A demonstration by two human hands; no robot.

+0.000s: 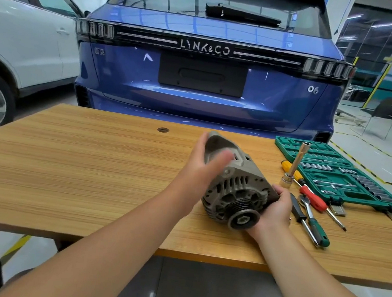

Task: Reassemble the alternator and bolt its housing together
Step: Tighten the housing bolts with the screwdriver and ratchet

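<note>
Behind a parked blue car (209, 77), over the wooden tabletop (90, 173), the alternator (232, 183) is held pulley-forward, the left hand (202, 166) gripping its rear housing while the right hand's (274, 207) fingers curl under its edge, probably to seat the halves.

Both hands hold the alternator (232, 188) over the wooden table (92, 161), left hand (202, 166) blurred, perhaps cupping it.
</note>
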